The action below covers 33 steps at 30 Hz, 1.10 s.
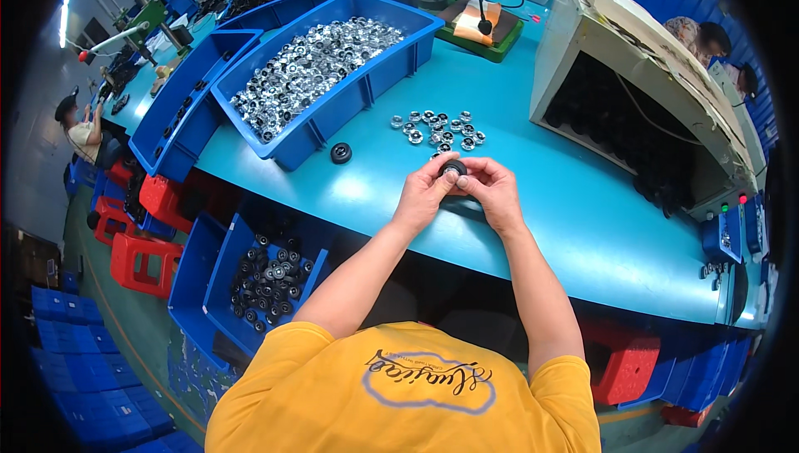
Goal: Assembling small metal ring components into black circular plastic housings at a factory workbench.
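Near the table's front edge, my left hand (423, 197) and my right hand (496, 193) are closed together on a small black toy wheel (454, 167). The fingers and thumbs pinch it from both sides, and its lower part is partly covered by them. Just beyond my hands lie several loose silver wheel hubs (436, 125) with dark centres. A single black wheel (340, 153) rests to the left, beside a long blue bin (288, 147) filled with shiny silver hubs.
To the right a pale open box (545, 79) spills black rubber tyres (657, 183) onto the teal table (583, 245). Below the edge at left, a blue crate (218, 287) holds black wheels. Red stools (146, 263) stand left. Other people sit farther off.
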Each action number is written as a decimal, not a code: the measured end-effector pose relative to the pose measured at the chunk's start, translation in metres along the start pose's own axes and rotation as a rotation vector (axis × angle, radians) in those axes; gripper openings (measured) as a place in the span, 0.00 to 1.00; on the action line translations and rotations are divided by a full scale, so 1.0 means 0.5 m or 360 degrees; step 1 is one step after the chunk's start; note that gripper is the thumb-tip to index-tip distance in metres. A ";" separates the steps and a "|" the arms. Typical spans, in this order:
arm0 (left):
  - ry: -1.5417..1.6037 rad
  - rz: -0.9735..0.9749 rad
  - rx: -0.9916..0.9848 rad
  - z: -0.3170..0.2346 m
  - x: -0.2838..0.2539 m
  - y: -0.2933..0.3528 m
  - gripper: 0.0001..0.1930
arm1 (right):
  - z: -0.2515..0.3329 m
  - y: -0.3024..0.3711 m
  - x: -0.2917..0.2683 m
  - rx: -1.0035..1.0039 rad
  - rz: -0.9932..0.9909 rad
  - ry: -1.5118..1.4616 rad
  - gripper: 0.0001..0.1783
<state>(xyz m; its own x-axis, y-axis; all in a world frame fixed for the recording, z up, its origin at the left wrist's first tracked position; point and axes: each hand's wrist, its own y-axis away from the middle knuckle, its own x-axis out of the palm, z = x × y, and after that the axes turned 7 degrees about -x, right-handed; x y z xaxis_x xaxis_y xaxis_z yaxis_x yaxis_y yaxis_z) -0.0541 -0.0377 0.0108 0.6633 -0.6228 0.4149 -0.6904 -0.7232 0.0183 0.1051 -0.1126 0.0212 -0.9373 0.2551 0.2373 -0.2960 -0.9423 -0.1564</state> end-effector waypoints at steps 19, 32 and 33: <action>-0.0262 0.0070 0.0028 0.001 0.011 0.010 0.26 | 0.007 0.002 0.000 0.0066 -0.0099 0.0162 0.18; -0.1554 -0.0566 0.0707 0.009 0.053 0.025 0.22 | -0.026 0.010 0.018 0.0066 -0.0258 0.0278 0.15; -0.1606 -0.0583 0.0720 0.009 0.052 0.027 0.23 | -0.018 0.011 0.023 0.0113 -0.0247 0.0208 0.15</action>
<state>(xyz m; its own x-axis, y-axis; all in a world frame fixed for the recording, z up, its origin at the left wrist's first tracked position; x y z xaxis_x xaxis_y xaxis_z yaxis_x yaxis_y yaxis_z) -0.0449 -0.0653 0.0179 0.8708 -0.1623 -0.4641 -0.3790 -0.8229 -0.4234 0.0909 -0.1129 0.0143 -0.8988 0.4197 0.1262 -0.4291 -0.9014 -0.0585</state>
